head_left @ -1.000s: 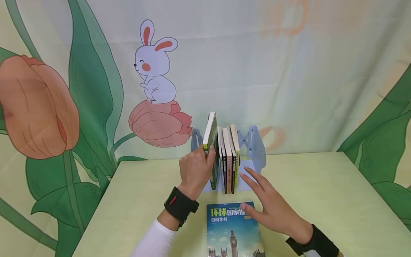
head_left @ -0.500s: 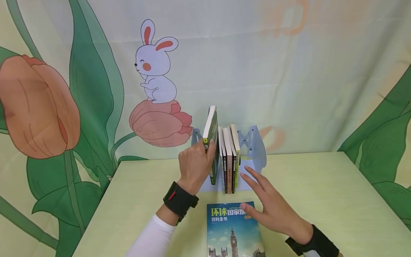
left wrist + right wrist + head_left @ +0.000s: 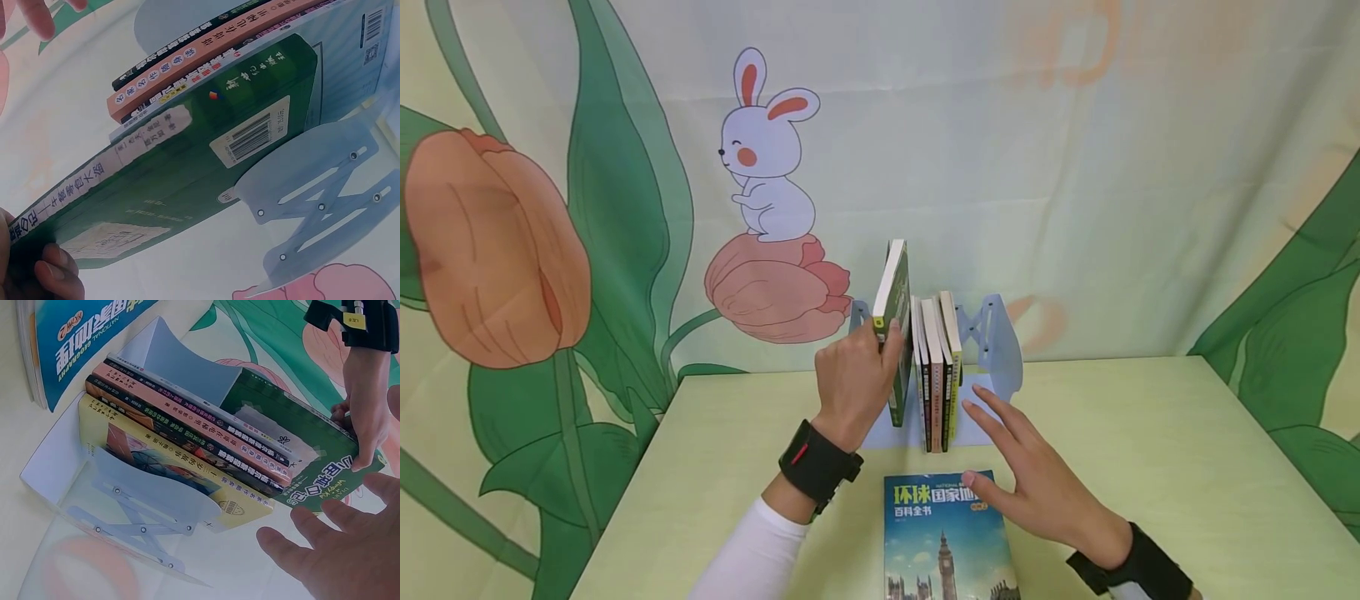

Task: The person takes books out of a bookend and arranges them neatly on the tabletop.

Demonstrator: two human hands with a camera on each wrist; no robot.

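My left hand [image 3: 855, 379] grips a green book [image 3: 206, 150] by its spine, thumb on one cover and fingers on the other. The book is upright, at the left end of a row of books [image 3: 935, 375], and its top stands above theirs. The row is in a pale blue expandable bookend [image 3: 1000, 346], whose left plate is partly hidden behind my left hand. My right hand [image 3: 1045, 479], fingers spread and holding nothing, hovers before the bookend's right side. Below it lies a blue geography book [image 3: 943, 533] with a clock tower on its cover.
The pale green table [image 3: 1150, 442] ends at a hanging backdrop [image 3: 1112, 208] printed with a rabbit and tulips, close behind the bookend. The blue book lies flat in front of the bookend, between my forearms.
My left hand has raised the green book a little, so its top and lower edge both sit higher. The right hand and the other books have stayed in place.
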